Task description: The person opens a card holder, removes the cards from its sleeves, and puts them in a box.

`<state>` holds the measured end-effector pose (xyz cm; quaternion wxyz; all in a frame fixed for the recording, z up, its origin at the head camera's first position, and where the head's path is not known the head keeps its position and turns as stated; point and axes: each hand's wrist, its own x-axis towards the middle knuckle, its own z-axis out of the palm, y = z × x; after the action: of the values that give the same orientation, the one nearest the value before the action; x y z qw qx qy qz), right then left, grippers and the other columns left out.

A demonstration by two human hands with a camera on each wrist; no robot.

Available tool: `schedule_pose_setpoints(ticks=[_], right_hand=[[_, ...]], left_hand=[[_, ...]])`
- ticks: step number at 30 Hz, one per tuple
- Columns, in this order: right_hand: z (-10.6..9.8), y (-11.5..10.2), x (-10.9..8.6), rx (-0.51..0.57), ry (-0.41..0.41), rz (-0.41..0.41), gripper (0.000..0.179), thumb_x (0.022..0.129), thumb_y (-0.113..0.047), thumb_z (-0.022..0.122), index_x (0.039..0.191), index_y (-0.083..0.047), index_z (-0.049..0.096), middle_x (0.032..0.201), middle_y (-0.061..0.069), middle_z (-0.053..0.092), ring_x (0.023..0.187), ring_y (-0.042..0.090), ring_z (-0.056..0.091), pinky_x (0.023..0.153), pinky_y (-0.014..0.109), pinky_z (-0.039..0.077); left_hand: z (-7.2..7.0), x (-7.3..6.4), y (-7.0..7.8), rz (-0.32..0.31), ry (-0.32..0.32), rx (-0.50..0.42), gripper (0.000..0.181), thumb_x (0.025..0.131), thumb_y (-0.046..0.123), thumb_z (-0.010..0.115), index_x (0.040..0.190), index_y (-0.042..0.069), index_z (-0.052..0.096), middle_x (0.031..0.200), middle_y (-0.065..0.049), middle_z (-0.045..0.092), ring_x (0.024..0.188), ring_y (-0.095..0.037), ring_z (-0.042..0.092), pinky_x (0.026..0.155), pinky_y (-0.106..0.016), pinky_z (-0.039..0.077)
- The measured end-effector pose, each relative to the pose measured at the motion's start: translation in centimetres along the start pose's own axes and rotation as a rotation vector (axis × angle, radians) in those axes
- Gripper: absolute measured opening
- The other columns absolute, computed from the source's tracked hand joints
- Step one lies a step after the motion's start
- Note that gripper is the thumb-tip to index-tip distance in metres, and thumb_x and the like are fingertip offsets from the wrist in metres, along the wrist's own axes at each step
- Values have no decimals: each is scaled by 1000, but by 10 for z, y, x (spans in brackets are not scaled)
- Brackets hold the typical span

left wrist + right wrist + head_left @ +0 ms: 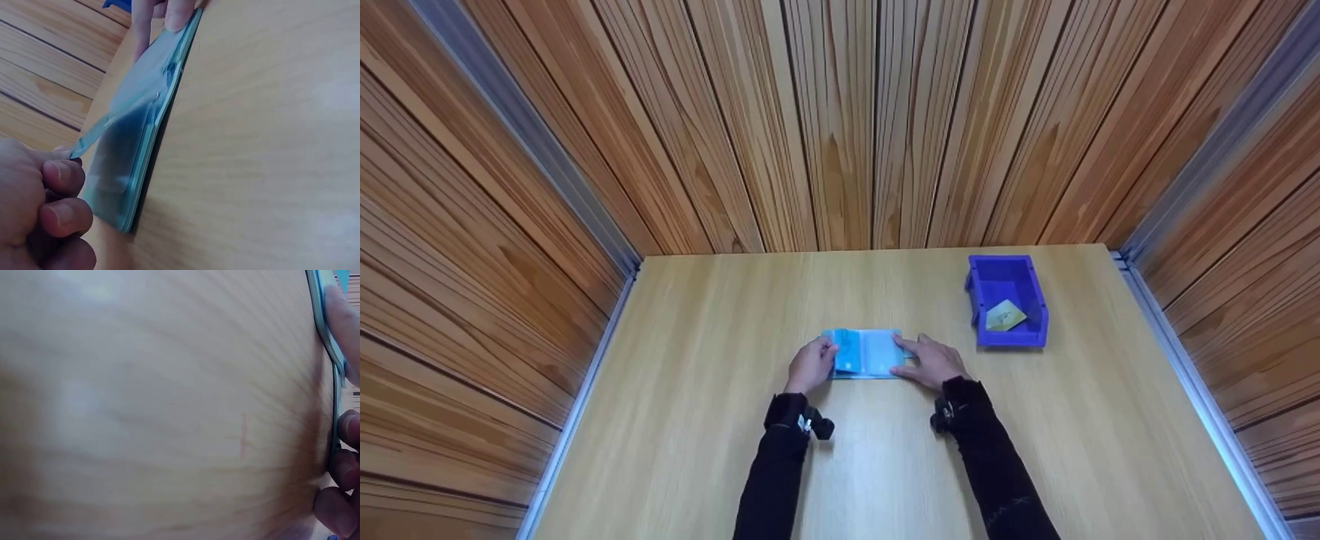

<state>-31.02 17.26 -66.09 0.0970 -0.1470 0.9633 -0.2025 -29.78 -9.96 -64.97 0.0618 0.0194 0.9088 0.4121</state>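
Observation:
A light-blue card holder (879,352) with clear plastic pages lies spread on the wooden table. My left hand (811,365) pinches a raised page (107,125) between thumb and curled fingers. This page slants up from the spine, and the stack of sleeves (115,163) below it shows in the left wrist view. At the other end of the holder, my right hand (931,361) grips the right side. Its thumb (343,323) rests on the top face, and the other fingers are bent at the edge.
A purple bin (1011,337) stands at the back right of the table (697,420), with a yellowish card (1005,316) inside. Wood-plank walls (840,135) rise behind and at both sides, with metal rails (577,405) along the table's sides.

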Motion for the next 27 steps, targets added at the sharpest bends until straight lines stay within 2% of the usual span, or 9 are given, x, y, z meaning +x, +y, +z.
schedule_pose_setpoints(ticks=[5, 10, 13, 15, 17, 20, 23, 25, 27], right_hand=[[0, 1, 1, -10, 13, -1, 78, 87, -59, 76, 155, -32, 48, 89, 1, 43, 72, 16, 32, 64, 33, 29], [0, 0, 0, -17, 13, -5, 77, 88, -60, 75, 155, -32, 48, 89, 1, 44, 73, 16, 34, 64, 32, 29], [-2, 0, 0, -5, -1, -1, 78, 88, -60, 74, 156, -32, 48, 93, 6, 51, 76, 19, 40, 67, 35, 34], [-4, 0, -1, 15, -2, 3, 78, 88, -60, 74, 156, -31, 48, 105, 11, 61, 86, 23, 52, 75, 39, 44], [-5, 2, -2, 58, 8, -3, 76, 90, -58, 74, 155, -29, 48, 122, 16, 66, 103, 30, 62, 88, 47, 49], [-7, 4, -2, 152, 45, 6, 66, 94, -50, 72, 153, -25, 53, 139, 13, 66, 126, 33, 62, 105, 53, 47], [-8, 4, -2, 270, 119, 31, 46, 101, -40, 67, 142, -19, 65, 123, 8, 74, 113, 29, 67, 99, 49, 49], [-8, 0, -1, 353, 185, 42, 32, 104, -34, 63, 127, -13, 72, 109, 7, 76, 99, 24, 67, 91, 44, 50], [-10, -8, 1, 454, 224, 37, 26, 107, -28, 58, 113, -9, 75, 95, 7, 73, 87, 20, 62, 83, 39, 48]], left_hand=[[-4, 0, 0, -18, -5, -25, 18, 110, 20, 52, 100, 8, 61, 84, 1, 53, 78, -17, 51, 71, -30, 40], [-3, -2, -1, -37, -11, -26, 17, 110, 21, 52, 103, 9, 62, 85, 0, 56, 78, -17, 53, 72, -30, 41], [-2, -2, 0, -24, 2, -38, 17, 109, 22, 53, 103, 9, 63, 84, 1, 56, 78, -16, 53, 71, -30, 41], [-2, -1, 2, 1, 22, -45, 17, 109, 21, 54, 102, 9, 63, 84, 2, 56, 77, -15, 52, 71, -30, 40], [-2, -1, 4, 43, 45, -47, 17, 108, 20, 55, 101, 8, 63, 82, 2, 56, 75, -15, 51, 70, -30, 40], [-1, -2, 9, 96, 60, -74, 17, 108, 20, 56, 99, 8, 63, 78, 4, 54, 72, -13, 50, 68, -29, 39], [0, -2, 13, 117, 40, -154, 19, 109, 21, 54, 97, 8, 63, 75, 6, 53, 68, -12, 49, 66, -27, 38], [1, -2, 17, 113, 24, -219, 20, 109, 22, 53, 97, 9, 61, 73, 7, 51, 67, -11, 49, 65, -26, 38], [2, -2, 19, 110, 13, -276, 21, 110, 22, 52, 96, 8, 60, 72, 6, 50, 66, -11, 48, 64, -26, 38]])
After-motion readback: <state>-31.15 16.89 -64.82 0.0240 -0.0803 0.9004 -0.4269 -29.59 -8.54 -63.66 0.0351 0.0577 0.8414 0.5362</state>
